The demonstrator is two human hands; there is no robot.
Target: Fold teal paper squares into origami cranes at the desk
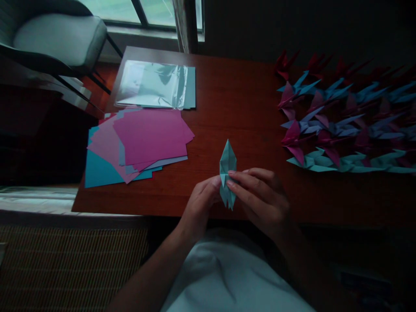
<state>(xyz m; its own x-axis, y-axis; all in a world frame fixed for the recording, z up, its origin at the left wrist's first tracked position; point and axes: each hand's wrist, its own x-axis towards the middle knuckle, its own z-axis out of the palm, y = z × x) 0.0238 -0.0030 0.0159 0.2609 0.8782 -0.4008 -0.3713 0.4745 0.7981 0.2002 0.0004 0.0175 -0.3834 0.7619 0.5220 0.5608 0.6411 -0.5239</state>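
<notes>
A mint-green folded origami paper (228, 162), long and narrow with a pointed top and a split lower end, is held upright over the table's front edge. My left hand (202, 201) pinches it from the left, thumb against its side. From the right, my right hand (263, 195) grips it too, with fingertips pressed on its middle. Parts of the fingers behind the paper are hidden. To the right, rows of folded paper cranes (331, 125) in red, blue, pink, lilac, magenta and mint stand on the table.
Fanned sheets of coloured paper (151, 134) lie at the table's left. Behind them is a clear plastic packet of paper (152, 84). The brown wooden table (234, 99) ends close to my body. A grey chair (58, 39) stands beyond its left side, near a window.
</notes>
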